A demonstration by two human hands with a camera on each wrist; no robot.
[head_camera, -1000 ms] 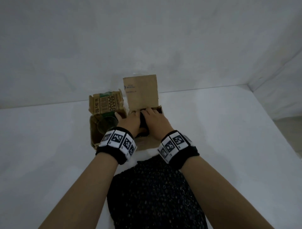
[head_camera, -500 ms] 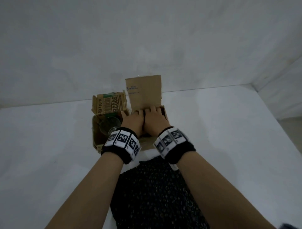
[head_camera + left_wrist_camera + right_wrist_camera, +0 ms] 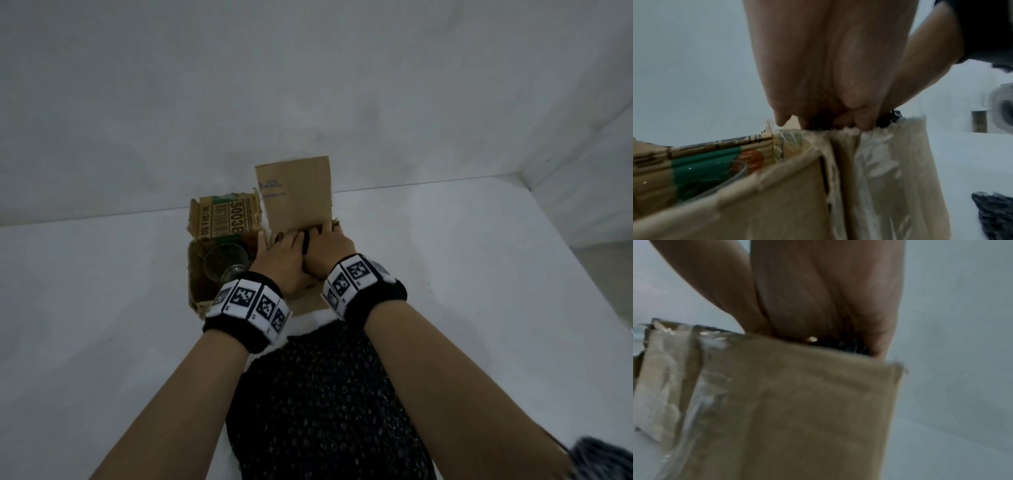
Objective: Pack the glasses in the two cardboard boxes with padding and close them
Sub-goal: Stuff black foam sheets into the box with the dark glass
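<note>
Both hands (image 3: 308, 253) press flat into right box (image 3: 298, 198).

Inside of right box (image 3: 310, 301): hidden under the left hand (image 3: 282, 262) and right hand (image 3: 327, 251).
Fingertips: down in the box, so their shape can't be told.
Dark padding (image 3: 889, 117): only a bit peeks out.
Glass (image 3: 226, 263): bottom hidden behind the left wristband (image 3: 247, 303).
Box print (image 3: 219, 219): too small to read.

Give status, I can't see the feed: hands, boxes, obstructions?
Both hands, left hand and right hand, pressing dark padding into right box. Left box open, glass inside. Nothing blocking.
</note>
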